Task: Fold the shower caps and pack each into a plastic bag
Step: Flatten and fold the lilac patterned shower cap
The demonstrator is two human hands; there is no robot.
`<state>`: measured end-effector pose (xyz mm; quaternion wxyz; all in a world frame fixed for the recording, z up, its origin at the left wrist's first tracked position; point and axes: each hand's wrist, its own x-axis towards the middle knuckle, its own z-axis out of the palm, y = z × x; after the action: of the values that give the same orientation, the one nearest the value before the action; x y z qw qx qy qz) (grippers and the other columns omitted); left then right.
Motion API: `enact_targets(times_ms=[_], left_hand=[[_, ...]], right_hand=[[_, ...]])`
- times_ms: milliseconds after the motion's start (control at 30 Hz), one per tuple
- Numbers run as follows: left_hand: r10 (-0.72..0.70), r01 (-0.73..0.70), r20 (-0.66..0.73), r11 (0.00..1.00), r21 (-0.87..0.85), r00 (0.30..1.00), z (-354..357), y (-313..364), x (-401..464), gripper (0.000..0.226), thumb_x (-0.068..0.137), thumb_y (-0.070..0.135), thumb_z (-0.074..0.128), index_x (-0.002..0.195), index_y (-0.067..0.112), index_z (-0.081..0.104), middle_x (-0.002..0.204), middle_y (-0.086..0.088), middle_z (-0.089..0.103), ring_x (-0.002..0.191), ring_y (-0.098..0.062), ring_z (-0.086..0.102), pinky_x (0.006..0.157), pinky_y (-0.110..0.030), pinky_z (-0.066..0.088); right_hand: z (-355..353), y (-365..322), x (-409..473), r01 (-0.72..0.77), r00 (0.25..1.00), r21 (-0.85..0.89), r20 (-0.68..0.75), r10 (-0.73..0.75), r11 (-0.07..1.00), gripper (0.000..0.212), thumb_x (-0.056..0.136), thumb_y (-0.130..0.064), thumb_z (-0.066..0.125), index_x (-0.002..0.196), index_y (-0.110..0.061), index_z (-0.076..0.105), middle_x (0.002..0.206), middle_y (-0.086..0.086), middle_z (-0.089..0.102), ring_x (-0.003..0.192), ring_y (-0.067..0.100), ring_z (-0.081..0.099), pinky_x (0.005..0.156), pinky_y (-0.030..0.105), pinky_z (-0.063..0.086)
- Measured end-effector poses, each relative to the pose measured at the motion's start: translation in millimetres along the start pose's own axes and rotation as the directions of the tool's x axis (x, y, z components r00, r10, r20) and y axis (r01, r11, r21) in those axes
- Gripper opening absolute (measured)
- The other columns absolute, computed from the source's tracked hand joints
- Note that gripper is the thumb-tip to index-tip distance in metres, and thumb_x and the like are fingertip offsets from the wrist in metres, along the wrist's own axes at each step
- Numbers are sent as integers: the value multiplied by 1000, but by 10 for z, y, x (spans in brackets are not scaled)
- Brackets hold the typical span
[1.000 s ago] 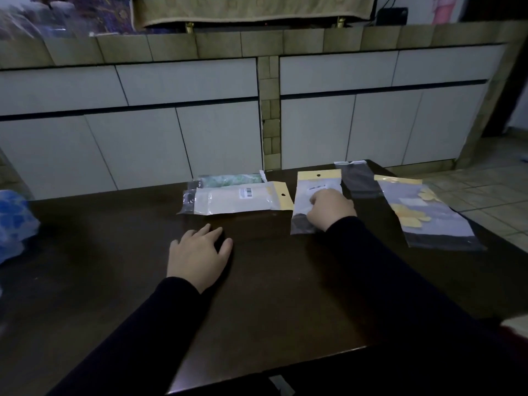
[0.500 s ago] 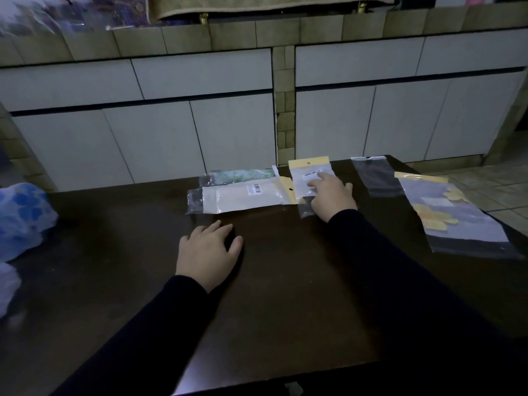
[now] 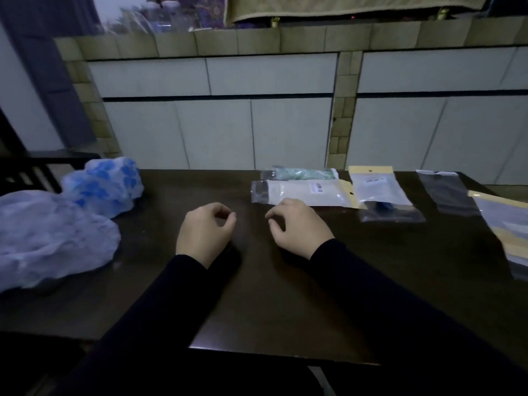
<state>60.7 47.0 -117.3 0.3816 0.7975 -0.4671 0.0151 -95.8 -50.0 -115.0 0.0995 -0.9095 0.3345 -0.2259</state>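
Your dark worktop (image 3: 285, 295) fills the lower view, running up to a wall of pale cabinet doors (image 3: 217, 132) at 12 o'clock. At 9 o'clock lies the biggest loose thing, a crumpled pale shower cap (image 3: 48, 238), and touching it at about 10 o'clock sits a second shower cap with blue print (image 3: 105, 184). At 3 o'clock, cut by the frame edge, lies a large bag with yellow and grey inside (image 3: 503, 227). Just beyond your hands at 1 o'clock a long white packed bag (image 3: 300, 192) lies flat, with a green packed bag (image 3: 300, 174) touching its far side. Beside them toward 2 o'clock is a yellow-headed bag (image 3: 380, 190) holding something dark at its near end, then an empty clear bag (image 3: 445, 190) further right.

Your left hand (image 3: 204, 232) is at centre, its fingers (image 3: 225, 212) loosely curled with nothing in them. Your right hand (image 3: 297, 227) is just beside it, apart from it, its fingers (image 3: 274, 215) likewise loosely curled and holding nothing, its knuckles close to the near edge of the white bag; whether they touch it, you cannot tell.
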Motion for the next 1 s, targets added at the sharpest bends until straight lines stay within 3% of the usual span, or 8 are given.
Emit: enact_targets(times_ms=[200, 300, 433, 533, 667, 800, 900, 1000], left_hand=[[87, -54, -172, 980, 189, 981, -606, -487, -87, 14, 87, 30, 64, 97, 21, 68, 92, 7, 63, 81, -6, 55, 73, -22, 42], [138, -51, -266, 949, 311, 954, -910, -665, -114, 15, 83, 28, 66, 91, 16, 71, 90, -3, 68, 83, -22, 61, 73, -35, 49], [194, 4, -358, 875, 483, 913, -1305, -902, -175, 21, 75, 30, 64, 83, 12, 72, 84, -11, 69, 78, -36, 60, 68, -42, 48], [149, 127, -411, 811, 572, 900, -1549, -1078, -283, 30, 75, 36, 70, 95, 14, 71, 102, -11, 66, 95, -39, 55, 76, -48, 43], [30, 242, -432, 794, 558, 901, -1680, -1315, -392, 49, 71, 38, 77, 112, 15, 66, 120, -15, 59, 107, -44, 49, 84, -55, 39], [-57, 258, -368, 812, 523, 928, -1678, -1511, -437, 51, 80, 47, 66, 121, 18, 62, 123, -10, 57, 111, -35, 54, 90, -50, 41], [-65, 249, -353, 826, 505, 933, -1645, -1550, -476, 43, 85, 48, 59, 118, 21, 63, 117, -5, 61, 110, -26, 55, 89, -45, 37], [-32, 215, -339, 826, 520, 940, -1622, -1529, -501, 45, 88, 59, 48, 110, 25, 66, 106, -1, 67, 105, -23, 58, 89, -43, 37]], right_hand=[[352, -647, 305, 153, 986, 85, 57, -158, 985, 27, 93, -27, 52, 115, -21, 67, 113, -2, 60, 106, 15, 55, 96, 33, 46], [511, -1042, 450, 230, 966, 137, 84, -243, 963, 27, 93, -29, 54, 115, -21, 66, 112, -2, 60, 106, 15, 56, 94, 34, 47], [694, -1566, 599, 324, 935, 224, 72, -347, 919, 30, 90, -33, 59, 116, -22, 66, 111, 0, 58, 105, 17, 56, 94, 36, 46], [833, -1892, 688, 354, 908, 325, 105, -406, 877, 48, 83, -44, 66, 127, -25, 58, 118, -3, 52, 107, 17, 54, 93, 36, 47], [993, -2169, 740, 399, 869, 345, 154, -470, 850, 74, 76, -49, 72, 141, -33, 40, 138, -6, 41, 123, 19, 45, 103, 39, 39], [1131, -2214, 726, 401, 848, 346, 209, -487, 848, 55, 83, -41, 69, 133, -29, 50, 133, -3, 54, 120, 18, 49, 106, 39, 36], [1182, -2195, 722, 416, 854, 322, 183, -487, 851, 24, 91, -31, 61, 111, -20, 67, 112, 1, 65, 104, 19, 57, 96, 40, 44], [1151, -2138, 688, 361, 884, 417, 132, -449, 834, 17, 95, -26, 55, 94, -14, 67, 97, 3, 64, 87, 16, 58, 81, 34, 48]])
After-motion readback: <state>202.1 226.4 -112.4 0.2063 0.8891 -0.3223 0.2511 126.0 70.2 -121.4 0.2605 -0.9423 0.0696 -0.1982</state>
